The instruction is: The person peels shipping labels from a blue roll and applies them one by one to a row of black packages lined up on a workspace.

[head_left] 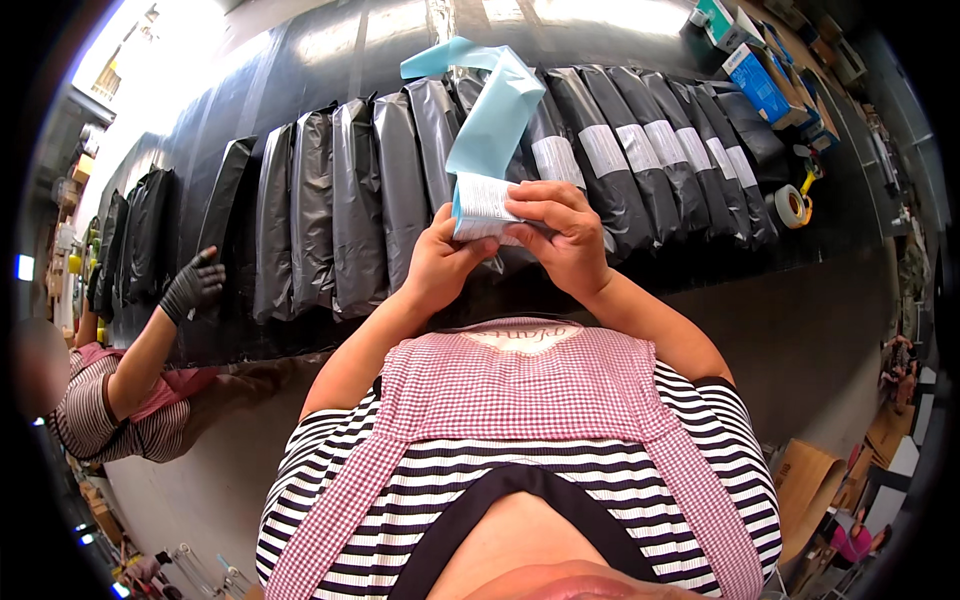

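The left hand (438,264) and the right hand (565,235) are close together, both pinching the white labels (480,204) in front of the black bags (354,200). A blue paper strip (503,112) (it is long and bendy) goes up from the labels, over the bags on the black table (843,200).

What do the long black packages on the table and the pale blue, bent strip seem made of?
Long black packages: probably thin, glossy plastic film, judging by bright highlights along their creases.
Pale blue, bent strip: probably smooth backing paper with a low sheen, since it bends in flat folds, though thin plastic is possible.
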The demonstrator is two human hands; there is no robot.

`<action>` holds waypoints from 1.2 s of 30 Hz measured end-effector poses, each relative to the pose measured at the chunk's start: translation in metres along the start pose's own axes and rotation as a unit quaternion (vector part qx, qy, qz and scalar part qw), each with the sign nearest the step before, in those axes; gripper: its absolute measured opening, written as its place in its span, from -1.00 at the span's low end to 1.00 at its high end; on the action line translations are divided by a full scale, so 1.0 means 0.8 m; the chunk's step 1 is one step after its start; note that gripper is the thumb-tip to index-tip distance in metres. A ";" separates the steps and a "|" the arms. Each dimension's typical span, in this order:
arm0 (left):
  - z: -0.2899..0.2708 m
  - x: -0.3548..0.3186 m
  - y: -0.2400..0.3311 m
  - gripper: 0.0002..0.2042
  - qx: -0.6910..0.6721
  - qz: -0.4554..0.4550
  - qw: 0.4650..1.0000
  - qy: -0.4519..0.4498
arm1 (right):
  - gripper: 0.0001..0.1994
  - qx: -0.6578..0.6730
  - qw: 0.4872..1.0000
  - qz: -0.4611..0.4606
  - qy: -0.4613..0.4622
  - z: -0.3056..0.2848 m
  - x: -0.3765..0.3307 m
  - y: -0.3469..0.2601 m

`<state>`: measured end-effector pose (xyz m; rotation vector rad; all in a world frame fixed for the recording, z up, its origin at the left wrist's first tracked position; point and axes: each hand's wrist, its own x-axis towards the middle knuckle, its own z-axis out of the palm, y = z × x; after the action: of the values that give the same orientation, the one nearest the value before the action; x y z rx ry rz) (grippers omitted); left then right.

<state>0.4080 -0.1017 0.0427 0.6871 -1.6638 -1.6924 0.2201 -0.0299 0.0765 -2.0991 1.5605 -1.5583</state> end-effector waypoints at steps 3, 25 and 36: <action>0.002 0.009 0.010 -0.77 0.069 -0.004 0.997 0.026 | -0.81 0.012 1.000 -0.004 -0.012 -0.001 0.016 0.016; -0.028 0.093 -0.060 -0.63 -0.407 -0.017 0.860 0.307 | -0.30 0.711 0.483 0.511 -0.006 0.085 0.047 0.194; -0.012 0.082 -0.079 -0.58 -0.403 0.018 0.873 0.275 | -0.45 0.581 0.635 0.509 -0.020 0.014 0.054 0.197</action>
<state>0.3675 -0.1595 -0.0156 0.6145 -0.4867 -1.7376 0.1229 -0.1417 0.0061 -0.3534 0.8401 -1.2987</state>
